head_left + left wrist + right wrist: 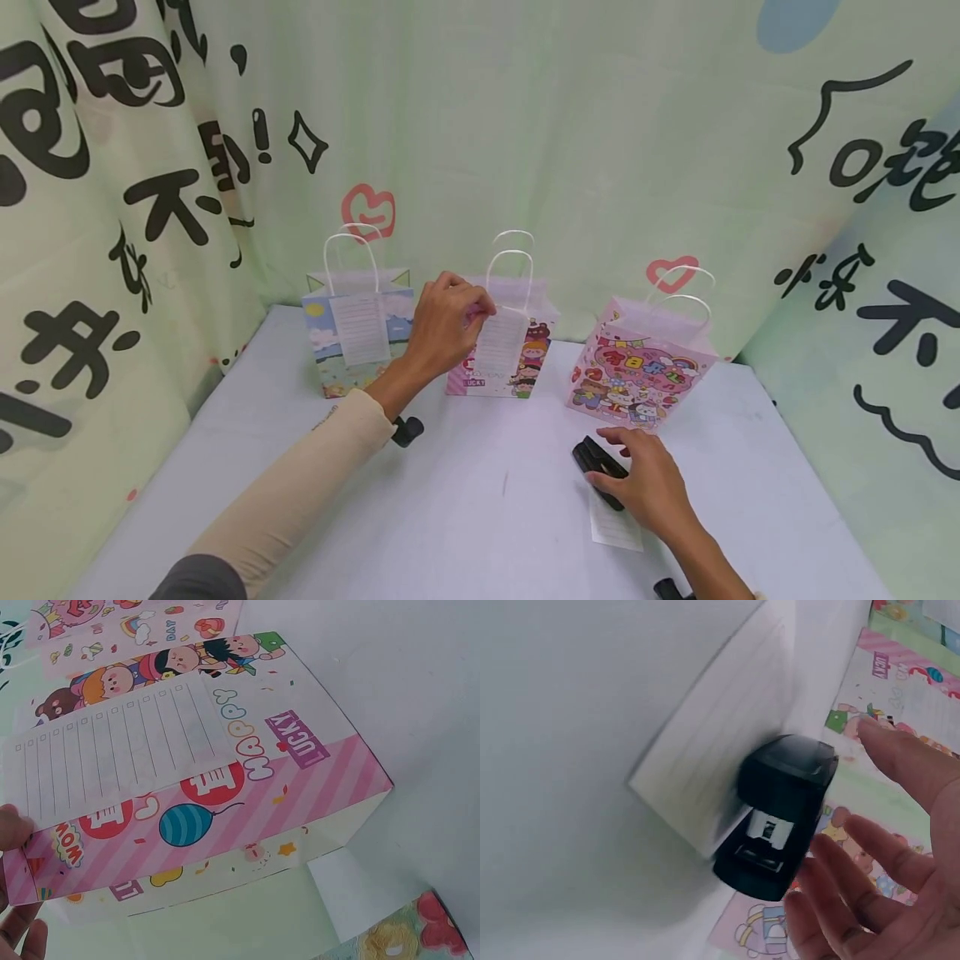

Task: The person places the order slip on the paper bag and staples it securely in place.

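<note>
My left hand is at the upper left edge of the middle gift bag, a pink-striped one with cartoon children. Its thumb presses a lined paper slip against the bag's front near the rim, with other fingers behind the bag wall. A black stapler lies on the table, partly over another lined slip. Beside the stapler is my right hand, thumb and fingers spread apart around it without closing; the fingertips are right at its side in the right wrist view.
On the left stands a blue landscape gift bag with a lined slip on its front. A pink cartoon gift bag stands at the right, behind the stapler. A printed curtain hangs behind and beside the white table.
</note>
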Demonstrator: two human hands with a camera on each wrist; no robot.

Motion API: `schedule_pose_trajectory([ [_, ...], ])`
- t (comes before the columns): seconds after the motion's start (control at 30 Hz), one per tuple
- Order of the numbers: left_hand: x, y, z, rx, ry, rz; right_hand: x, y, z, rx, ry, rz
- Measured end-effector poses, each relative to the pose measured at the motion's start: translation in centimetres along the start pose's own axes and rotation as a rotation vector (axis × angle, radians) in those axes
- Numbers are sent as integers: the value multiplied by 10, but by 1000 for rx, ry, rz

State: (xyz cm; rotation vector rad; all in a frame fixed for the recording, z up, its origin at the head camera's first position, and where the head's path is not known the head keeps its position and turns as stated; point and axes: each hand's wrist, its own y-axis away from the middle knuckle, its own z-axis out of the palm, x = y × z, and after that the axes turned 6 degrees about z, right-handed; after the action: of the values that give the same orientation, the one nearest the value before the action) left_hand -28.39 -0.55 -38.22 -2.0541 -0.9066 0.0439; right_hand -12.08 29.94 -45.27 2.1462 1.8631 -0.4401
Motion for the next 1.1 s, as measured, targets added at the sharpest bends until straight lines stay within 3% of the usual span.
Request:
schedule_pose_trajectory([
  [0.23, 1, -1, 0, -2, -6, 0, 10, -3, 7, -84, 89, 58],
  [0.6, 2, -1, -1, -9, -4, -7, 13, -6, 10, -107, 140, 12],
  [0.83, 2, 0, 0, -12, -3, -9, 3, -3, 7, -7, 2, -104],
  [1.1, 2, 0, -1, -10, -4, -19, -31, -11, -1, 35, -165, -130],
])
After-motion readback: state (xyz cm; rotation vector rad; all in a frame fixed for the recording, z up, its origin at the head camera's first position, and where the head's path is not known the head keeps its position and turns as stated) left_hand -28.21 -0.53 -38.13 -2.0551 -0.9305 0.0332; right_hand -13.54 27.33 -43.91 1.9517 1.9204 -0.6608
